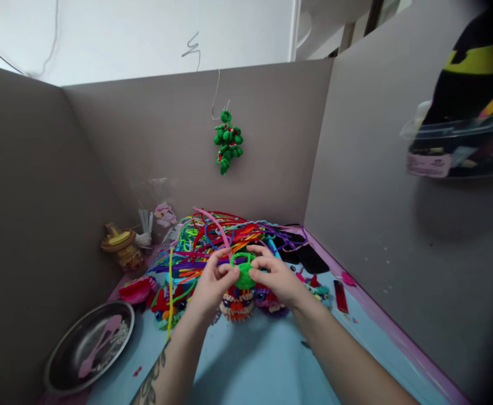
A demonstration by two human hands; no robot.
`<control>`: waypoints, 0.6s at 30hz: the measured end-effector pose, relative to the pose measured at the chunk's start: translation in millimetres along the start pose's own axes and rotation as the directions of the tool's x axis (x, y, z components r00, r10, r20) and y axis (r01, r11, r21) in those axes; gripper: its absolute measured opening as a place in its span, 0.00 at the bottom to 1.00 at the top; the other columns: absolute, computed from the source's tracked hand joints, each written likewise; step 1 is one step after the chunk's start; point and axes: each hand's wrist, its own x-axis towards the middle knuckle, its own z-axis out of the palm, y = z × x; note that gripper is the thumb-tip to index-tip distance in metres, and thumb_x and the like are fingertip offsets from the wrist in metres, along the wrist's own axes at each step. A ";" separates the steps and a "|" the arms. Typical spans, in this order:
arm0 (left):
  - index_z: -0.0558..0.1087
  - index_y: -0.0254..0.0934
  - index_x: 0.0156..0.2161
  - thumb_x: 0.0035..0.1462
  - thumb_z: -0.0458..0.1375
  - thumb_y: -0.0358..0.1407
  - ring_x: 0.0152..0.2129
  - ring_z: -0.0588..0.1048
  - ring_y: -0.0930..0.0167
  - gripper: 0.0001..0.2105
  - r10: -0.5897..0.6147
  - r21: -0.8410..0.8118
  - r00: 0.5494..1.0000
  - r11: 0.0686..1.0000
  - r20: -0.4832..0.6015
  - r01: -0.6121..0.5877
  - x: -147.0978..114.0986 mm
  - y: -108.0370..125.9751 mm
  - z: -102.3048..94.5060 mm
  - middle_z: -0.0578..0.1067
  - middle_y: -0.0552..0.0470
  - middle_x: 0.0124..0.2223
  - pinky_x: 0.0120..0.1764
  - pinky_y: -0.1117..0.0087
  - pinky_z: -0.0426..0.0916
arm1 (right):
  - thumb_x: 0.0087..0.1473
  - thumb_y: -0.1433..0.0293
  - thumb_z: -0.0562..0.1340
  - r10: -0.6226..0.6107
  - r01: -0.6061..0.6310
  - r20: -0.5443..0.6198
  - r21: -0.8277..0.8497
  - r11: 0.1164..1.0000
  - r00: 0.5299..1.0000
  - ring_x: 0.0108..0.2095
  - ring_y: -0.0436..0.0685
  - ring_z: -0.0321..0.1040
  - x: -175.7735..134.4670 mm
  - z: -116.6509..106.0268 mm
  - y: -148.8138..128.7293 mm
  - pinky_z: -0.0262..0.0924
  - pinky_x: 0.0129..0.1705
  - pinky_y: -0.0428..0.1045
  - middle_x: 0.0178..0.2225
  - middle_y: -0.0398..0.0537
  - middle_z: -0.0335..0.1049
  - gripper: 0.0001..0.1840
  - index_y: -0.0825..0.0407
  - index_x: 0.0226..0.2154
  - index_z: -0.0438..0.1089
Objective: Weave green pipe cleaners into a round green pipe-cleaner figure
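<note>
Both hands hold up a bright green fuzzy piece [245, 277], rounded with loops along its top, which looks bent from pipe cleaners. My left hand [219, 278] pinches its left edge between thumb and fingers. On the other edge, my right hand [274, 273] closes thumb and forefinger. Just below it stands a striped figure in orange, cream and blue [237, 306]. To the right of that sits a purple and pink fuzzy figure [268, 301], partly covered by my right hand. Behind the hands lies a heap of many-coloured pipe cleaners [213, 230].
A metal bowl [130, 320] with a pink scoop [98, 346] and white bits sits at left. A yellow-lidded cup [122, 247] stands behind it. Black phones [312, 259] and a red object [340, 296] lie at right. A green ornament [228, 140] hangs on the back partition.
</note>
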 end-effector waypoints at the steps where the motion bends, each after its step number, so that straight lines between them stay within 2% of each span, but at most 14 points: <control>1: 0.60 0.36 0.49 0.43 0.64 0.37 0.18 0.64 0.79 0.27 0.012 0.007 1.000 1.000 0.001 -0.012 0.0 -0.8 -0.6 0.67 0.61 0.22 0.23 0.78 0.57 | 0.45 0.62 0.63 0.000 0.000 0.014 -0.008 1.000 1.000 0.56 0.61 0.52 -0.1 -0.3 -1.4 0.45 0.55 0.54 0.55 0.52 0.54 0.12 0.53 0.19 0.66; 5: 0.60 0.37 0.48 0.43 0.64 0.36 0.16 0.63 0.79 0.26 0.006 -0.006 1.000 1.000 -0.022 -0.006 -0.4 -0.1 -3.4 0.66 0.61 0.20 0.21 0.78 0.55 | 0.44 0.59 0.63 -0.005 0.004 0.063 0.013 1.000 0.998 0.55 0.62 0.54 -1.5 0.4 -8.3 0.45 0.55 0.55 0.55 0.53 0.55 0.15 0.54 0.20 0.68; 8: 0.62 0.36 0.46 0.42 0.64 0.36 0.15 0.62 0.80 0.25 -0.023 0.000 0.998 1.000 -0.052 0.023 -4.9 9.2 -7.4 0.66 0.61 0.21 0.19 0.79 0.52 | 0.46 0.55 0.61 -0.027 0.022 0.117 0.037 0.999 0.993 0.55 0.61 0.55 -5.0 -0.8 -14.8 0.48 0.54 0.54 0.55 0.54 0.56 0.18 0.54 0.24 0.70; 12: 0.65 0.36 0.41 0.43 0.63 0.38 0.14 0.60 0.82 0.20 -0.109 0.065 0.988 0.991 -0.107 0.116 -26.1 16.5 -22.4 0.66 0.60 0.23 0.18 0.80 0.49 | 0.50 0.52 0.56 -0.056 0.055 0.006 0.061 0.997 0.998 0.54 0.59 0.57 -10.8 -9.9 -20.5 0.50 0.54 0.54 0.52 0.52 0.62 0.22 0.52 0.36 0.71; 15: 0.67 0.35 0.38 0.42 0.63 0.41 0.12 0.55 0.83 0.18 -0.230 0.156 0.963 0.956 -0.140 0.250 -54.7 -0.7 -34.0 0.63 0.62 0.21 0.16 0.80 0.44 | 0.51 0.51 0.56 -0.041 0.045 -0.045 0.091 0.995 0.998 0.50 0.58 0.60 -13.3 -19.4 -20.9 0.54 0.49 0.53 0.49 0.50 0.65 0.23 0.51 0.38 0.69; 18: 0.67 0.34 0.37 0.42 0.62 0.43 0.12 0.54 0.82 0.18 -0.343 0.225 0.920 0.897 -0.188 0.380 -81.4 -32.9 -37.1 0.60 0.62 0.19 0.16 0.79 0.44 | 0.51 0.51 0.56 -0.063 0.067 -0.035 0.120 0.990 0.997 0.46 0.57 0.63 -15.5 -25.4 -21.3 0.57 0.46 0.52 0.45 0.49 0.68 0.22 0.51 0.37 0.69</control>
